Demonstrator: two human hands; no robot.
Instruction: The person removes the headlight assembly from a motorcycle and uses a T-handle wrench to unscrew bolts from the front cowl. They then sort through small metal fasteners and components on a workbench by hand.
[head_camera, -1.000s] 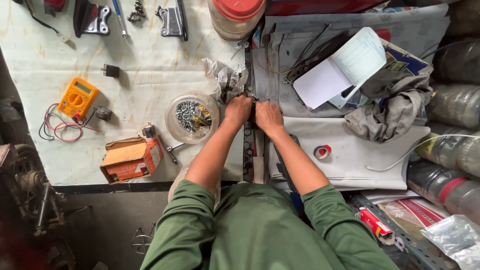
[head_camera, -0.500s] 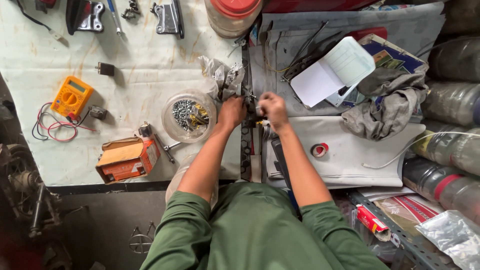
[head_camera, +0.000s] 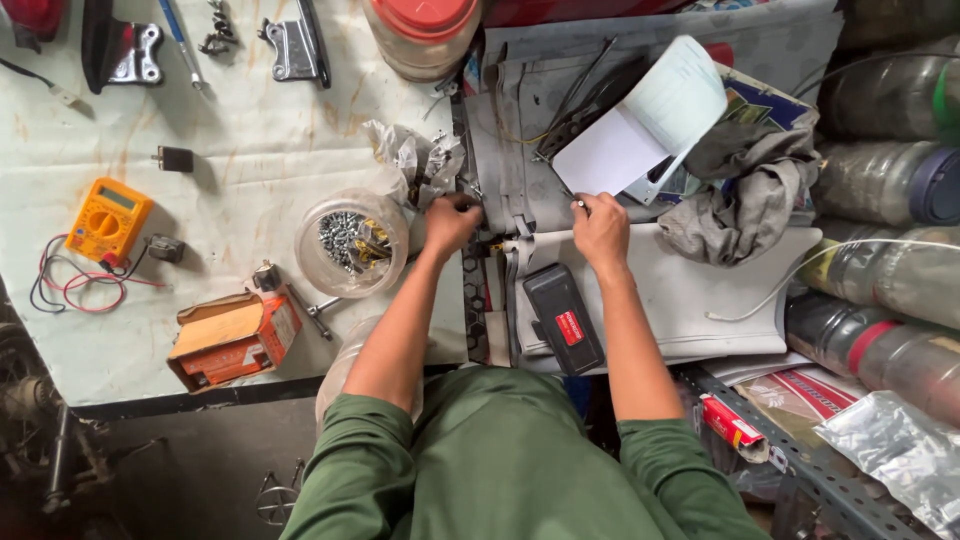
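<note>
hands are split either side of the grey panel (head_camera: 520, 190): left hand (head_camera: 450, 222) curled at its edge beside the screw jar (head_camera: 352, 243), right hand (head_camera: 600, 228) fisted on something thin, maybe a tool, can't tell. black case (head_camera: 563, 318) lies between the forearms.

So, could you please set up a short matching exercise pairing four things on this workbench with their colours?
Things:
1. multimeter
2. jar lid
3. rag
4. flat case between the forearms

Colours:
A. grey
B. black with a red label
C. orange-yellow
D. red

Pairs: 1-C, 2-D, 3-A, 4-B
</note>
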